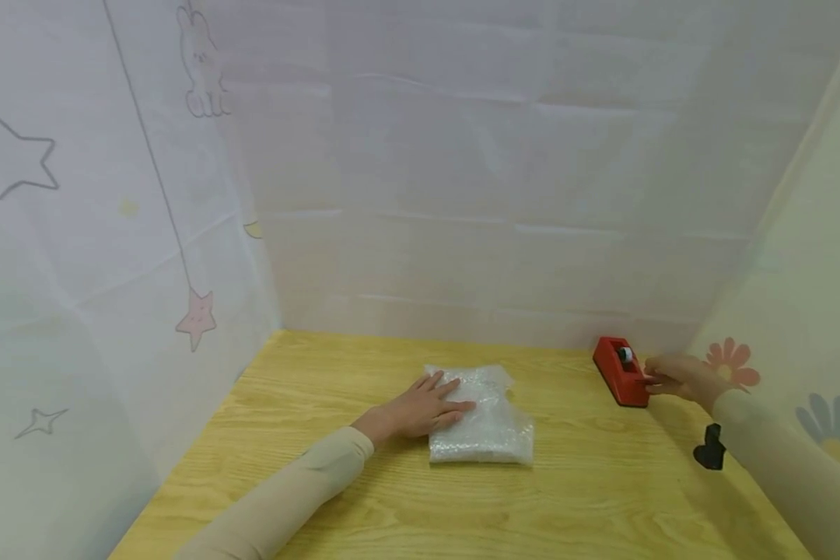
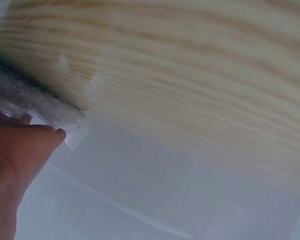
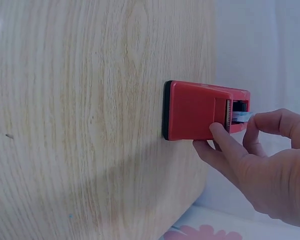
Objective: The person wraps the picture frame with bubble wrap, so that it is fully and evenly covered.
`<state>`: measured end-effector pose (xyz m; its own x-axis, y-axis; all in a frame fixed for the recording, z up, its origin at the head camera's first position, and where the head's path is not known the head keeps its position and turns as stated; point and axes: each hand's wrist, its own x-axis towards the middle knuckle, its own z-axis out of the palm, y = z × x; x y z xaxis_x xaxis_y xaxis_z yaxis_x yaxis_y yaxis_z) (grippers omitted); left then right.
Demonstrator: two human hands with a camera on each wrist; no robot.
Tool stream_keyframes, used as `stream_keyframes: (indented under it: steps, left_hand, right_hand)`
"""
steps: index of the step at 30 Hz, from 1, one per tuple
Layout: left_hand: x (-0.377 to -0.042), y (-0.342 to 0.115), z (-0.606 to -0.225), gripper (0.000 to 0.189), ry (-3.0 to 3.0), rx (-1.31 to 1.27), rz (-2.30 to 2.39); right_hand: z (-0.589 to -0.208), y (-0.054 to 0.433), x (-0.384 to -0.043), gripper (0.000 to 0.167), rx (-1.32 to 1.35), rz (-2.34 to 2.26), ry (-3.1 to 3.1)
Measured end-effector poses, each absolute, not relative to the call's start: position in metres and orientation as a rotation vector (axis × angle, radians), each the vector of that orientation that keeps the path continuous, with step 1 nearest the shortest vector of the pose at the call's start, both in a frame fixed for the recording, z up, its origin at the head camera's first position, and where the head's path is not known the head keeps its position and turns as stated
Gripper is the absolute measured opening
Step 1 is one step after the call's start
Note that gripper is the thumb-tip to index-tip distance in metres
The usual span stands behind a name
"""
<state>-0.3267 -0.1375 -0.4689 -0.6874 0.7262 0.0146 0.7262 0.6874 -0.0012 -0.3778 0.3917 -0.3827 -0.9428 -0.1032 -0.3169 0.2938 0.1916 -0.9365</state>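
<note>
A bubble-wrapped package (image 1: 486, 435) lies flat on the wooden table, its wrap loose and uneven at the far right corner. My left hand (image 1: 427, 407) rests on its left side with the fingers spread. The left wrist view shows the thumb (image 2: 47, 134) along the edge of the bubble wrap (image 2: 37, 97). At the back right stands a red tape dispenser (image 1: 619, 373) with a toothed cutter. Beside it, my right hand (image 3: 262, 160) pinches the end of the clear tape (image 3: 242, 116) between thumb and finger. Other fingers touch the dispenser's red body (image 3: 195, 112).
A small black object (image 1: 709, 447) shows by the right sleeve. Pale cloth walls (image 1: 427, 194) printed with stars and flowers enclose the table (image 1: 364, 505) at the back and sides. The dispenser stands close to the back wall.
</note>
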Motion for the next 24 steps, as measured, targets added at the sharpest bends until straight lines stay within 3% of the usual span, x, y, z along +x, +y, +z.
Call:
stream_keyframes:
  steps: [7, 14, 19, 24]
  left_hand:
    - [-0.327, -0.138, -0.467, 0.053, -2.897, -1.24, -0.039]
    - [-0.328, -0.139, -0.469, 0.054, -2.901, -1.238, -0.046]
    - [-0.328, -0.139, -0.467, 0.053, -2.904, -1.239, -0.066]
    - [-0.327, -0.139, -0.467, 0.052, -2.909, -1.235, -0.078]
  right_hand:
    - [-0.387, 0.396, -0.37, 0.022, 0.081, -1.884, 2.094]
    - [-0.396, 0.393, -0.372, 0.013, 0.263, -1.86, 2.14]
    - [-0.4, 0.389, -0.374, 0.032, 0.354, -1.908, 2.052]
    - [-0.406, 0.388, -0.375, 0.021, 0.311, -1.963, 1.99]
